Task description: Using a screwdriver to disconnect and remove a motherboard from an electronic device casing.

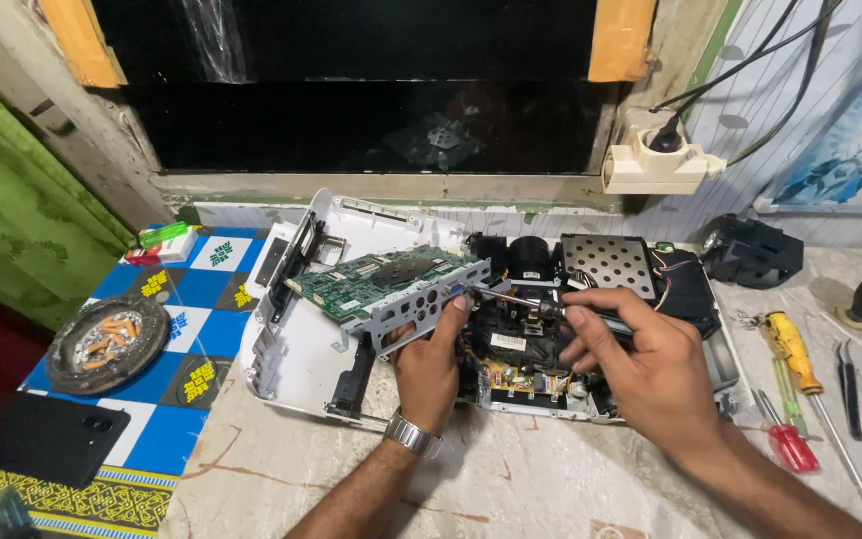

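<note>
The left hand, a metal watch on its wrist, is closed on the lower edge of a grey metal bracket that carries a green circuit board. The thumb lies on the bracket's front plate and the fingers curl behind it. The board is tilted up, its left end over the white cover and its right end above the open device.

The right hand is clamped on a screwdriver. Its thin shaft runs left from the fingers, and the tip meets the right end of the bracket, just above the left thumb. The handle is mostly hidden in the grip.

The device sits in the middle of a pale marbled table, with its dark inner parts, a black lens barrel and a perforated metal plate exposed. The white cover lies flipped open, touching the device on its left.

To the right, well apart from the hands, lie a yellow-handled screwdriver, a red-handled one, and pliers. A black part sits by the wall behind them.

To the left, on a blue and white checked cloth, stands a round ashtray with butts in it. A green lighter lies farther back and a black phone lies nearer. A power strip with a plug in it sits on the window ledge.
</note>
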